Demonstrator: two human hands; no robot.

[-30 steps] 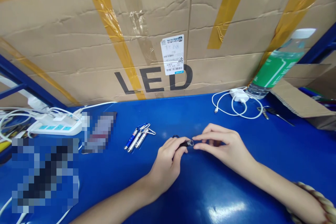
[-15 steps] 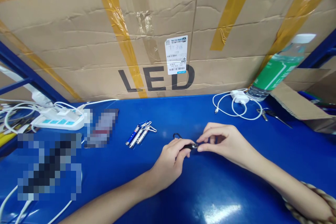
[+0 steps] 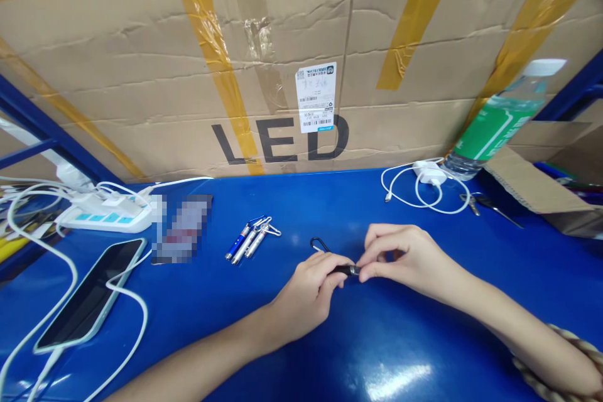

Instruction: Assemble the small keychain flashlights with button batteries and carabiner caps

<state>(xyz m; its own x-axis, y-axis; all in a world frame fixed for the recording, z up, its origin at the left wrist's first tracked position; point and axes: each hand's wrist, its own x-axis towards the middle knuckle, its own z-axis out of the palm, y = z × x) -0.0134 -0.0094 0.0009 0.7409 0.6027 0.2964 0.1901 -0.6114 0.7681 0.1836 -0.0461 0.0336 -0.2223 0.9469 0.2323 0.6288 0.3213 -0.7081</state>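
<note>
My left hand (image 3: pixel 308 286) is wrapped round a small black pen-shaped flashlight (image 3: pixel 346 270), most of its body hidden by the fingers. A black carabiner clip (image 3: pixel 318 242) sticks out behind that hand. At the flashlight's silvery end, the thumb and forefinger of my right hand (image 3: pixel 400 254) are pinched together on the tip. Left of the hands lie a blue mini flashlight (image 3: pixel 239 244) and two silver mini flashlights (image 3: pixel 252 245), side by side on the blue table, with clips at their upper ends.
A phone (image 3: pixel 92 295) on a white cable lies at left, near a power strip (image 3: pixel 108 217) and a blurred-out flat item (image 3: pixel 183 229). Behind stands a large taped carton (image 3: pixel 282 25). At right are a water bottle (image 3: pixel 502 125), a charger (image 3: pixel 428 171), scissors (image 3: pixel 492 206) and an open box (image 3: pixel 532 185).
My right thumb and forefinger have closed onto the flashlight's end, where a small gap showed before. The flashlight's tip has shifted slightly right and down.
</note>
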